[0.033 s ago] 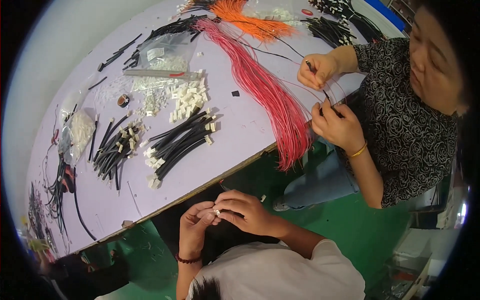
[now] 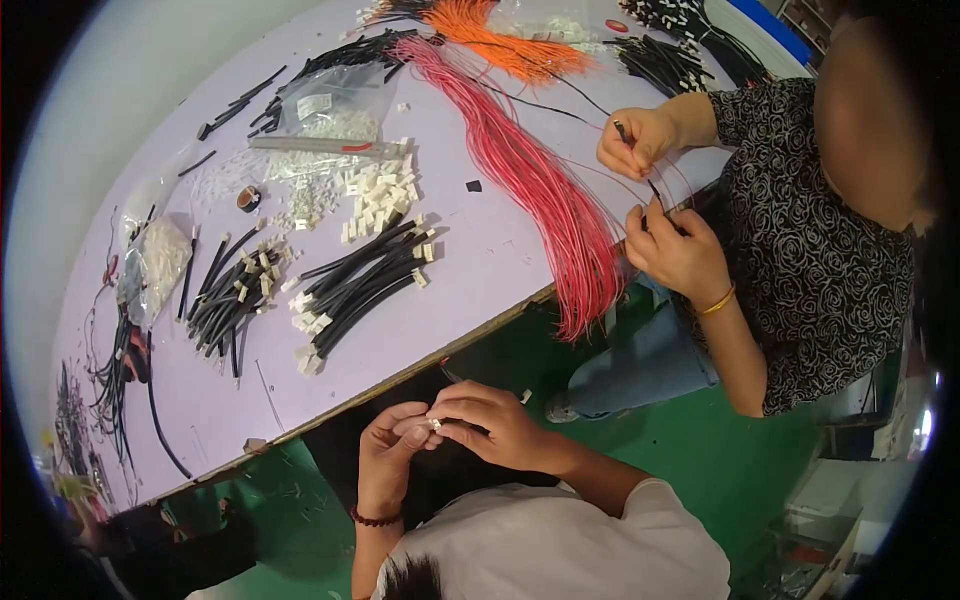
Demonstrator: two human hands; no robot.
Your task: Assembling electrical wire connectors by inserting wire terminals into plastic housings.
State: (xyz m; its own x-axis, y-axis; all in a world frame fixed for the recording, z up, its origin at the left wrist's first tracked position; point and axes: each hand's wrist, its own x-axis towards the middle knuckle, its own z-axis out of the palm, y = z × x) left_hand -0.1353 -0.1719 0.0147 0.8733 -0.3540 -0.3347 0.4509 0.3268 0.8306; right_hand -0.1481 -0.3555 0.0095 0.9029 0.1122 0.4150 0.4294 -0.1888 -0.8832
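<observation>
Just in front of the table's near edge, my left hand [image 2: 388, 450] and my right hand [image 2: 485, 425] meet with their fingers closed. Between their fingertips they pinch a small white plastic connector [image 2: 434, 425]; most of it is hidden by the fingers. A thin dark piece with a reddish end [image 2: 447, 371] shows just beyond my right hand, and I cannot tell what it is. On the table ahead lies a bundle of black sleeved cables [image 2: 365, 285] with white connectors on their ends. Behind that bundle is a pile of loose white connectors [image 2: 382, 195].
Another black cable bundle [image 2: 238, 300] lies left, near a plastic bag [image 2: 160, 262] and a tape roll [image 2: 248, 199]. Pink wires [image 2: 530, 190] hang over the table's edge [image 2: 400, 380]; orange wires [image 2: 500, 45] lie behind. At right, a co-worker's hands [image 2: 670, 245] hold a black-sleeved wire.
</observation>
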